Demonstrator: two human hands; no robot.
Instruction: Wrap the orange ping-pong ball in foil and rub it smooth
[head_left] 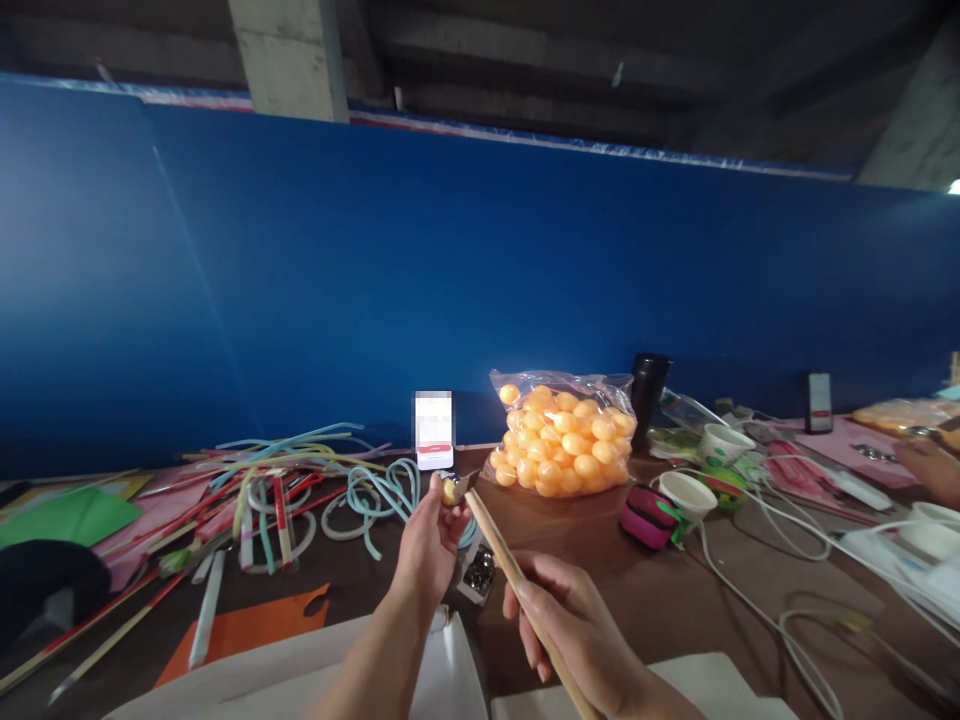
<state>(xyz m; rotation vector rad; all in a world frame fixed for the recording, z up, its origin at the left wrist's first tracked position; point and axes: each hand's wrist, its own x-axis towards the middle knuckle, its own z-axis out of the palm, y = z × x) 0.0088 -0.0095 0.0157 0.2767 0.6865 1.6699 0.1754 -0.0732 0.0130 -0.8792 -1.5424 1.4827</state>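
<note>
My left hand (431,540) pinches a small round yellowish, shiny thing (450,490) between thumb and fingers; its kind is too small to make out. My right hand (574,630) is closed around a long wooden stick (501,550), held slanting up to the left. The stick's far end is close to the pinched thing, beside a small dark piece (466,485); whether they touch, I cannot tell. Just below and between my hands lies a small open box (478,570) of shiny metal pieces, partly hidden by my left hand.
Behind my hands stand a lit phone (435,430) and a clear bag of orange balls (562,440). Coloured tubes (300,460) and an orange sheet (247,630) lie left. On the right are a purple pouch (647,517), paper cups (686,495), white cables (802,640) and another person's hand (926,460).
</note>
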